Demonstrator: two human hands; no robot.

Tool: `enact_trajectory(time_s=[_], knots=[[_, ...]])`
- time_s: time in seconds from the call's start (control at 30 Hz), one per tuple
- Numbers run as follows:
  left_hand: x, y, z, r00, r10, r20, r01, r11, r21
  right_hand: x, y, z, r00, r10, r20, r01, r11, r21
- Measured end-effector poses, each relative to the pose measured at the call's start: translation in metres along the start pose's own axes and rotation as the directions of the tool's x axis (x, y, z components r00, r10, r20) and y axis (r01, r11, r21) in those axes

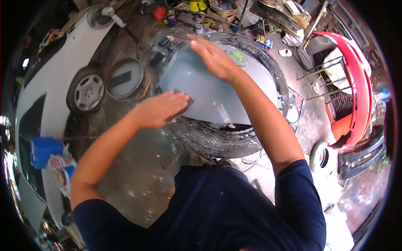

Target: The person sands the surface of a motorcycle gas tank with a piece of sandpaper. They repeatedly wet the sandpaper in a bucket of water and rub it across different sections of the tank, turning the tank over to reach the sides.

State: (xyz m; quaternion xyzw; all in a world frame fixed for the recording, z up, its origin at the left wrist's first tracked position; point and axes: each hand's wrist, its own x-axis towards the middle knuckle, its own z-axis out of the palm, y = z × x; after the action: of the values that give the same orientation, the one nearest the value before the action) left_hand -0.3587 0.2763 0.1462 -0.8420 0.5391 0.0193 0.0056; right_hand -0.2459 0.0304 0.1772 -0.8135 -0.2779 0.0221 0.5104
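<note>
A smooth grey car body panel (201,85) lies across a worn, paint-splattered tyre (205,140) in front of me. My left hand (161,109) rests at the panel's near left edge, fingers laid together over a dark sheet of sandpaper (184,109). Part of the sheet sticks out past the fingertips. Over the far part of the panel is my right hand (213,58), its fingers stretched out and holding nothing. Whether it touches the surface I cannot tell. A pale green, rounded item (237,57) sits on the panel beside that hand.
Left of the tyre stands a round tub (145,85) of greyish water with a dark flat piece in it. Beyond it is a white car (63,71) and a silver-rimmed wheel (86,90). A red bumper (360,83) stands at right; cans (199,28) and clutter lie at the back.
</note>
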Motion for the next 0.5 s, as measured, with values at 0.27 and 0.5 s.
enact_trajectory(time_s=[0.27,0.5], knots=[[0.056,-0.025,0.004,0.92,0.101,-0.38,-0.092,0.995,0.041,0.007,0.018,-0.003,0.978,0.16,-0.131,-0.119,0.954,0.276],[-0.015,-0.028,0.081,0.87,-0.056,-0.49,-0.004,0.993,-0.122,0.004,-0.007,0.012,0.963,0.177,-0.201,-0.195,0.978,-0.072]])
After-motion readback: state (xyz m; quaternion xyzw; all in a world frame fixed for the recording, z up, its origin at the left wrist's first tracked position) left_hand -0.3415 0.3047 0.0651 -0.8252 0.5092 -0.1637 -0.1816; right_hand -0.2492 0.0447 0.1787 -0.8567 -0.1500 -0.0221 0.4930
